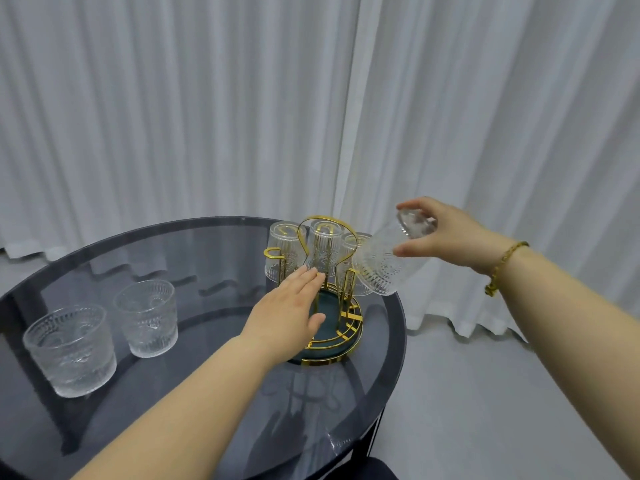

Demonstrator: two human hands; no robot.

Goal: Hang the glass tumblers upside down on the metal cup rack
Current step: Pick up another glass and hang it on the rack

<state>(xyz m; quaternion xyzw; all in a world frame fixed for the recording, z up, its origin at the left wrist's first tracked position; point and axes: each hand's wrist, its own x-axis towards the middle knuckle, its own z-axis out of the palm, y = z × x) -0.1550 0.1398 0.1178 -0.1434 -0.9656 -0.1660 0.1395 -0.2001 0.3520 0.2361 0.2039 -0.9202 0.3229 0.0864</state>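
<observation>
Right hand (446, 233) grips tilted tumbler (388, 261) over table's (214, 237) right edge beside rack (325, 306); left hand (287, 317) flat, fingers together, on rack; three tumblers hung.

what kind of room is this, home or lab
Probably a home living or dining corner: a round smoked-glass side table, floor-length white curtains, and a gold cup rack holding patterned tumblers.

left hand (289, 313) hiding rack base (341, 344)

Round smoked-glass table (207, 244); white pleated curtains (173, 116) behind; grey floor (485, 393).
</observation>
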